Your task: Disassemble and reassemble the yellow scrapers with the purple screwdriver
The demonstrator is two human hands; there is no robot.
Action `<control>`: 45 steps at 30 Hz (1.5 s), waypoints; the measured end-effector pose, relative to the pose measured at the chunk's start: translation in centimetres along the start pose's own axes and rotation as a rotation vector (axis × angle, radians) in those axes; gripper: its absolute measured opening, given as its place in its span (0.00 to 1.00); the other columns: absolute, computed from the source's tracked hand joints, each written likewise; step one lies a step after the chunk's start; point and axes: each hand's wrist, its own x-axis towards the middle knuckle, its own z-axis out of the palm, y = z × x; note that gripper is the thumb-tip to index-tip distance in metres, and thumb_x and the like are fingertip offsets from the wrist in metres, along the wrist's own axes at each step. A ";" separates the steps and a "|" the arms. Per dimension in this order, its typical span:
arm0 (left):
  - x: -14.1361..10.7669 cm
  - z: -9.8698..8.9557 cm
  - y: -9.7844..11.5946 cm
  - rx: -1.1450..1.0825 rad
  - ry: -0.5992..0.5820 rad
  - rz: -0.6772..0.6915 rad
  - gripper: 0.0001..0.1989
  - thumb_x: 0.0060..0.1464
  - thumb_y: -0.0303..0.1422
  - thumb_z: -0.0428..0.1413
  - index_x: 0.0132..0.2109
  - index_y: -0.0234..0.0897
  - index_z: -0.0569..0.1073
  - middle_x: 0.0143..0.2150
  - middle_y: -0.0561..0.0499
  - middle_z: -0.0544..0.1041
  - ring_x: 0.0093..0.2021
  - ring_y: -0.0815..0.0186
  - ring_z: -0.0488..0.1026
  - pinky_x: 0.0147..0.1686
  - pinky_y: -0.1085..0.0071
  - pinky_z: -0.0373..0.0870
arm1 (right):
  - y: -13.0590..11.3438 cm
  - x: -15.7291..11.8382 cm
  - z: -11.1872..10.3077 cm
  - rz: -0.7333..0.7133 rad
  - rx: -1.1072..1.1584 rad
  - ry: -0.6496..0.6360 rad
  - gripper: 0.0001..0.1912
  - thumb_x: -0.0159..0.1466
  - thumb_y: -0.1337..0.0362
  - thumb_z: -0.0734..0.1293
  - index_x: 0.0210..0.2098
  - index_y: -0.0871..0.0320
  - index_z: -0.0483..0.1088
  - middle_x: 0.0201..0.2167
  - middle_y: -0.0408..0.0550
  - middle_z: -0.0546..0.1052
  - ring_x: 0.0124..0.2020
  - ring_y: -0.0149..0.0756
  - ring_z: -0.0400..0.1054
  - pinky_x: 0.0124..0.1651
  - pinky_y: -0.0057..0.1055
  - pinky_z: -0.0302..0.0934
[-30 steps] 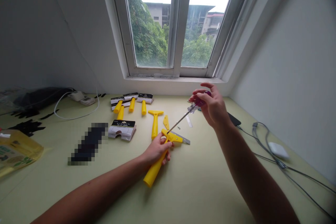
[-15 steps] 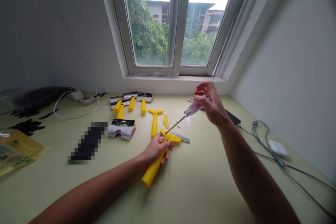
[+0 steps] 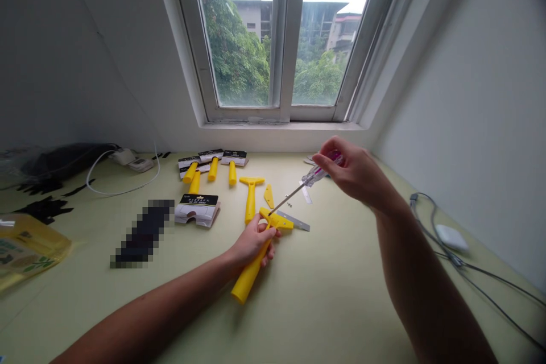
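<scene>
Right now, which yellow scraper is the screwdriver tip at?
The scraper gripped in the left hand; the screwdriver in the right hand points at its head. The T-shaped one lies apart, untouched.

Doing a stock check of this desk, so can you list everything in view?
held scraper: one, yellow, in the left hand
screwdriver: one, clear and pink handle, in the right hand, tip at the held scraper's head
steel blade: one, grey, beside the held scraper's head
T-shaped scraper: one, yellow, on the desk
yellow wedge: one, right of the T-shaped scraper
scraper handles: four, yellow, farther back
cards: three, black and white, with those handles
carded pack: one, black and white, front of them
pouch: one, yellow, left edge
blurred item: one, dark, left of centre
black bag: one, back left
white charger: one, right, on grey cable
desk: one, pale green
window: one, white frame, ahead
left hand: one, gripping the held scraper
right hand: one, raised, pinching the screwdriver
</scene>
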 end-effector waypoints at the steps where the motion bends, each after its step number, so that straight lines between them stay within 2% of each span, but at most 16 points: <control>1: 0.0 0.0 0.0 -0.004 0.005 0.001 0.18 0.55 0.38 0.56 0.48 0.40 0.59 0.43 0.49 0.70 0.19 0.75 0.69 0.10 0.80 0.59 | 0.0 0.0 0.3 -0.024 -0.017 0.017 0.06 0.62 0.60 0.65 0.36 0.55 0.66 0.28 0.44 0.73 0.26 0.33 0.67 0.31 0.31 0.61; 5: 0.1 0.0 -0.1 -0.010 0.007 -0.002 0.18 0.55 0.38 0.56 0.47 0.40 0.58 0.43 0.49 0.70 0.18 0.75 0.68 0.09 0.80 0.59 | 0.2 0.1 1.1 -0.094 0.182 -0.017 0.13 0.60 0.68 0.64 0.44 0.54 0.62 0.36 0.45 0.72 0.35 0.35 0.70 0.37 0.33 0.65; 7: 0.1 0.0 -0.2 -0.011 0.003 -0.007 0.18 0.54 0.38 0.57 0.47 0.40 0.57 0.43 0.49 0.70 0.18 0.75 0.68 0.09 0.79 0.59 | 0.3 0.2 1.5 -0.086 0.316 -0.017 0.13 0.60 0.66 0.64 0.44 0.54 0.61 0.39 0.47 0.71 0.38 0.37 0.70 0.36 0.33 0.66; 9: 0.3 -0.1 -0.2 -0.017 0.006 -0.007 0.19 0.54 0.38 0.57 0.47 0.40 0.57 0.42 0.49 0.70 0.18 0.75 0.68 0.09 0.79 0.59 | 0.1 0.3 2.1 -0.070 0.356 0.026 0.12 0.63 0.61 0.63 0.45 0.54 0.60 0.42 0.49 0.70 0.37 0.37 0.71 0.34 0.33 0.66; 12: 0.4 -0.3 -0.2 -0.027 0.006 -0.002 0.19 0.53 0.37 0.57 0.47 0.40 0.57 0.42 0.49 0.69 0.18 0.75 0.68 0.09 0.79 0.59 | -0.2 0.3 2.5 0.017 0.080 0.169 0.16 0.65 0.55 0.60 0.50 0.53 0.59 0.39 0.50 0.72 0.30 0.37 0.69 0.32 0.35 0.64; 14: 0.4 -0.3 -0.3 -0.029 0.004 0.000 0.19 0.54 0.37 0.57 0.47 0.40 0.58 0.42 0.49 0.69 0.18 0.75 0.68 0.09 0.79 0.60 | -0.3 0.2 2.2 0.056 -0.154 0.208 0.17 0.66 0.57 0.59 0.53 0.53 0.59 0.33 0.48 0.73 0.27 0.37 0.67 0.31 0.36 0.61; 16: 0.3 -0.2 -0.2 -0.022 -0.004 0.002 0.19 0.54 0.38 0.57 0.47 0.40 0.58 0.43 0.49 0.70 0.18 0.75 0.68 0.09 0.79 0.60 | -0.2 0.0 1.6 0.039 -0.212 0.187 0.19 0.65 0.62 0.59 0.55 0.53 0.59 0.30 0.45 0.72 0.24 0.35 0.64 0.30 0.34 0.59; 18: 0.1 -0.1 -0.1 -0.013 -0.015 0.006 0.20 0.54 0.38 0.57 0.48 0.41 0.57 0.43 0.50 0.70 0.18 0.75 0.69 0.09 0.80 0.59 | 0.0 -0.2 0.9 -0.002 -0.103 0.141 0.24 0.61 0.68 0.61 0.56 0.51 0.58 0.32 0.44 0.71 0.23 0.31 0.63 0.27 0.31 0.60; 20: 0.0 0.1 0.0 -0.008 -0.020 0.007 0.21 0.54 0.38 0.58 0.49 0.42 0.56 0.43 0.50 0.70 0.18 0.75 0.69 0.09 0.80 0.59 | 0.1 -0.2 0.5 -0.037 0.079 0.094 0.27 0.57 0.72 0.62 0.55 0.49 0.58 0.37 0.44 0.70 0.26 0.31 0.66 0.27 0.29 0.62; 24: -0.2 0.3 0.2 -0.001 -0.012 -0.004 0.21 0.53 0.38 0.58 0.48 0.42 0.56 0.43 0.50 0.70 0.18 0.74 0.69 0.09 0.80 0.60 | 0.1 0.2 1.4 -0.048 0.432 0.065 0.20 0.58 0.71 0.64 0.48 0.51 0.62 0.38 0.44 0.69 0.35 0.34 0.70 0.32 0.30 0.68; 27: -0.1 0.1 0.2 -0.014 -0.010 -0.004 0.21 0.53 0.38 0.58 0.47 0.41 0.56 0.42 0.50 0.70 0.18 0.74 0.69 0.09 0.79 0.60 | -0.3 0.8 3.4 0.029 0.715 0.190 0.16 0.58 0.64 0.69 0.44 0.53 0.62 0.36 0.42 0.70 0.30 0.32 0.72 0.33 0.32 0.70; 30: 0.2 -0.2 0.1 -0.029 -0.001 -0.007 0.20 0.53 0.38 0.58 0.47 0.41 0.56 0.42 0.50 0.70 0.18 0.74 0.69 0.09 0.79 0.60 | -0.4 1.3 5.8 0.120 1.042 0.448 0.19 0.56 0.60 0.72 0.41 0.52 0.60 0.29 0.37 0.71 0.27 0.31 0.72 0.35 0.33 0.70; 32: 0.4 -0.3 0.1 -0.041 0.027 -0.026 0.20 0.52 0.37 0.58 0.46 0.41 0.55 0.41 0.50 0.70 0.18 0.74 0.69 0.09 0.79 0.60 | -0.3 1.4 7.0 0.170 1.174 0.571 0.18 0.55 0.58 0.73 0.36 0.53 0.60 0.23 0.34 0.69 0.24 0.28 0.70 0.32 0.30 0.69; 34: 0.5 -0.3 0.2 -0.049 0.045 -0.040 0.21 0.52 0.37 0.58 0.46 0.41 0.55 0.41 0.50 0.71 0.18 0.74 0.68 0.09 0.79 0.60 | -0.2 1.4 7.6 0.207 1.240 0.595 0.16 0.56 0.57 0.72 0.30 0.54 0.59 0.17 0.32 0.65 0.17 0.25 0.63 0.25 0.26 0.65; 37: 0.4 -0.2 0.3 -0.037 0.003 -0.022 0.21 0.53 0.38 0.58 0.48 0.42 0.55 0.42 0.49 0.71 0.18 0.73 0.69 0.09 0.79 0.60 | -0.4 1.2 7.0 0.189 1.299 0.580 0.20 0.59 0.57 0.69 0.23 0.55 0.54 0.13 0.31 0.58 0.12 0.23 0.53 0.18 0.24 0.56; 45: -0.1 0.4 0.6 0.000 -0.047 -0.030 0.23 0.55 0.39 0.57 0.51 0.44 0.54 0.45 0.48 0.71 0.18 0.73 0.70 0.09 0.79 0.61 | -1.6 0.7 4.9 0.105 1.314 0.508 0.20 0.60 0.64 0.64 0.19 0.55 0.50 0.10 0.32 0.52 0.10 0.23 0.45 0.15 0.24 0.45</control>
